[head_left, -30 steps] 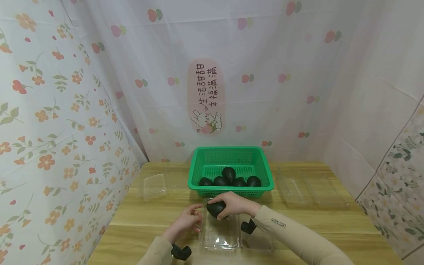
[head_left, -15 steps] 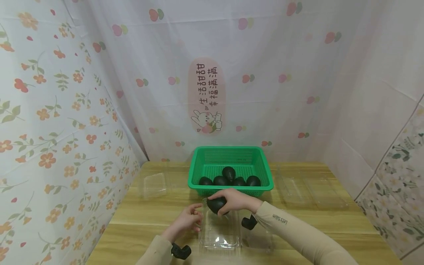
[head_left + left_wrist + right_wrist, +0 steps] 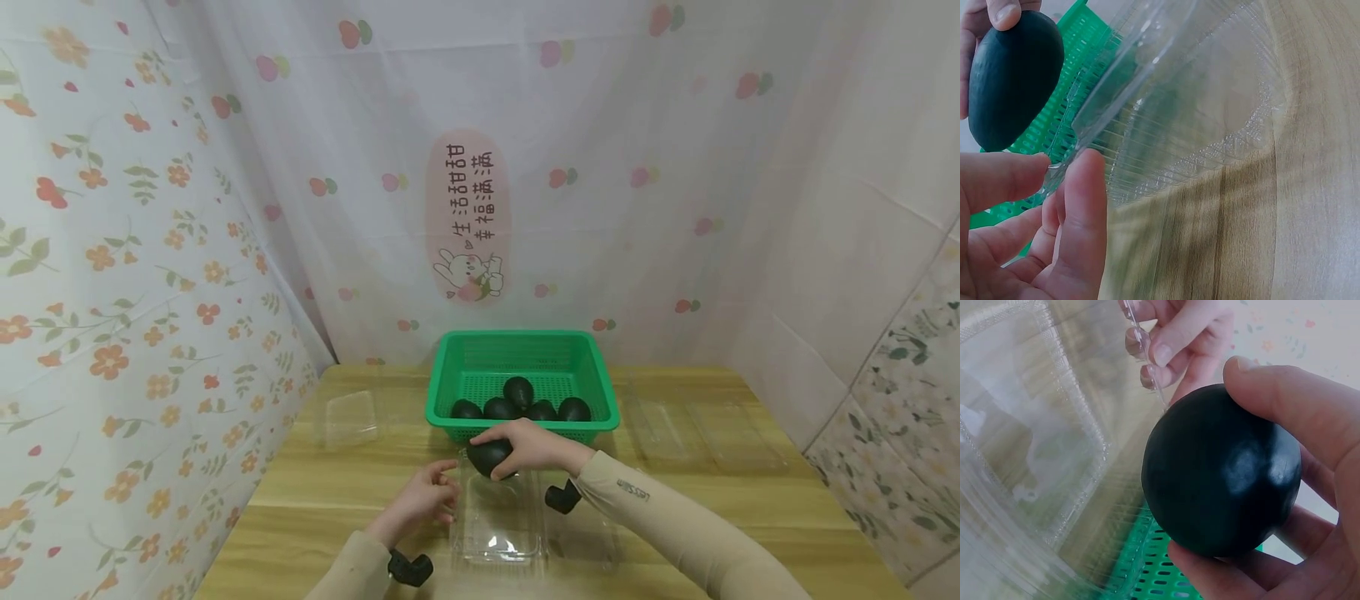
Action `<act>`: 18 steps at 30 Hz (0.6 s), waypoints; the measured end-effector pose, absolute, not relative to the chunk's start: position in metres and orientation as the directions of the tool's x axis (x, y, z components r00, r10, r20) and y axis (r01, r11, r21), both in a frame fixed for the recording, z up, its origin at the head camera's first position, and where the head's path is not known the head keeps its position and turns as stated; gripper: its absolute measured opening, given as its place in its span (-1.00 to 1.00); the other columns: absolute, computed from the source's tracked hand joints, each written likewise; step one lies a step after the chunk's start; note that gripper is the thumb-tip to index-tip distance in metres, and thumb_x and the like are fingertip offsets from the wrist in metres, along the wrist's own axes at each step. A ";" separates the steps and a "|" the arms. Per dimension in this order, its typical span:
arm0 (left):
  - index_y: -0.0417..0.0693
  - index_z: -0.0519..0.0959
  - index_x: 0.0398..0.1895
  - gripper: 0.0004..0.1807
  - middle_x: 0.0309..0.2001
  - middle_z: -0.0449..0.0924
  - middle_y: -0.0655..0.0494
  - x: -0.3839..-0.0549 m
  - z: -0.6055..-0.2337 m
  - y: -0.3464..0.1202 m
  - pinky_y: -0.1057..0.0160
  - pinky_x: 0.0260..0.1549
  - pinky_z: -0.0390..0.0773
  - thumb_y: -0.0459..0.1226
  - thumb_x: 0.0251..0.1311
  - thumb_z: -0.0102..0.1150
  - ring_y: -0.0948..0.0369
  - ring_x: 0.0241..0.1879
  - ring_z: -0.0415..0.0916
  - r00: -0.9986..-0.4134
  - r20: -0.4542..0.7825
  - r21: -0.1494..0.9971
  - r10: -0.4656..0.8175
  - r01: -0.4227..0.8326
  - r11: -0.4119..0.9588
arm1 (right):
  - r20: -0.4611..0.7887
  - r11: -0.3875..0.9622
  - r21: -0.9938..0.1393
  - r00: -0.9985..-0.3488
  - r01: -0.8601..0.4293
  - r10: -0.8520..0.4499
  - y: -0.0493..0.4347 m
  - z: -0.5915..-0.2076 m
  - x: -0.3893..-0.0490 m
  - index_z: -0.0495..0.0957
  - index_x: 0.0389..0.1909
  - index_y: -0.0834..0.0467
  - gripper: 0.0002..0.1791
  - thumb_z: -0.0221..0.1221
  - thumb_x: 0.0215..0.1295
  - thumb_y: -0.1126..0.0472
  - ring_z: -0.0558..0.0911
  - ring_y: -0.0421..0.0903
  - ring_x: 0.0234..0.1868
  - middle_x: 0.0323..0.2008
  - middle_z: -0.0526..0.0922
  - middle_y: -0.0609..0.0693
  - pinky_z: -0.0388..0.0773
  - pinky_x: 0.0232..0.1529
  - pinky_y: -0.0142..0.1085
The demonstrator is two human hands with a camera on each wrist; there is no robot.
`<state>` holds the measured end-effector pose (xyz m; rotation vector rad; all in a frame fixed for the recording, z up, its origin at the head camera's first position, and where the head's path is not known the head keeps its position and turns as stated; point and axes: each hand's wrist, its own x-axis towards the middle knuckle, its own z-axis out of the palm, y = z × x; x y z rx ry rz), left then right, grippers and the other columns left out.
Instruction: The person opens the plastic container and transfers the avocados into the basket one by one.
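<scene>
A dark avocado (image 3: pixel 489 457) is gripped in my right hand (image 3: pixel 531 446), above the far end of a clear plastic box (image 3: pixel 498 521). In the right wrist view my thumb and fingers curl round the avocado (image 3: pixel 1219 472). My left hand (image 3: pixel 426 500) is at the box's left side. Seen from the left wrist, its thumb and a finger pinch the rim of the clear box (image 3: pixel 1166 125). Just behind stands a green basket (image 3: pixel 525 426) with several more avocados (image 3: pixel 518 393) inside. The underside of the held avocado is hidden in the head view.
Another clear plastic box (image 3: pixel 351 419) rests at the table's back left. More clear plastic boxes (image 3: pixel 731 433) lie to the right of the basket. Patterned curtains (image 3: pixel 637 250) hang behind and beside the wooden table (image 3: pixel 300 508).
My right hand has drawn the avocado slightly up and away, toward the basket, in the head view. The left hand stays at the box's side.
</scene>
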<state>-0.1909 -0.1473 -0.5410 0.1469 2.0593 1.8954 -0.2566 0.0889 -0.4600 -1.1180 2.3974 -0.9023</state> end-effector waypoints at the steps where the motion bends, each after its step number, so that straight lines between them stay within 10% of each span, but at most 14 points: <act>1: -0.45 0.15 0.36 -0.38 -0.31 0.44 0.00 -0.191 -0.541 -0.147 0.30 -0.58 0.62 -0.45 0.26 0.07 0.19 -0.43 0.46 -0.937 -0.176 0.983 0.300 -0.151 0.106 | -0.040 0.487 -0.674 -0.631 -0.555 -0.774 0.089 -0.460 -0.257 0.52 0.24 -0.10 -0.37 0.41 0.07 0.12 0.55 -0.29 -0.15 0.19 0.51 -0.11 0.55 -0.25 -0.40; 18: -0.46 0.16 0.36 -0.38 -0.28 0.45 -0.02 -0.189 -0.540 -0.146 0.30 -0.57 0.62 -0.46 0.25 0.08 0.19 -0.43 0.46 -0.939 -0.174 0.983 0.298 -0.144 0.117 | 0.020 0.480 -0.644 -0.640 -0.596 -0.768 0.096 -0.450 -0.264 0.53 0.24 -0.05 -0.34 0.44 0.04 0.07 0.52 -0.24 0.03 0.14 0.56 -0.15 0.53 -0.11 -0.36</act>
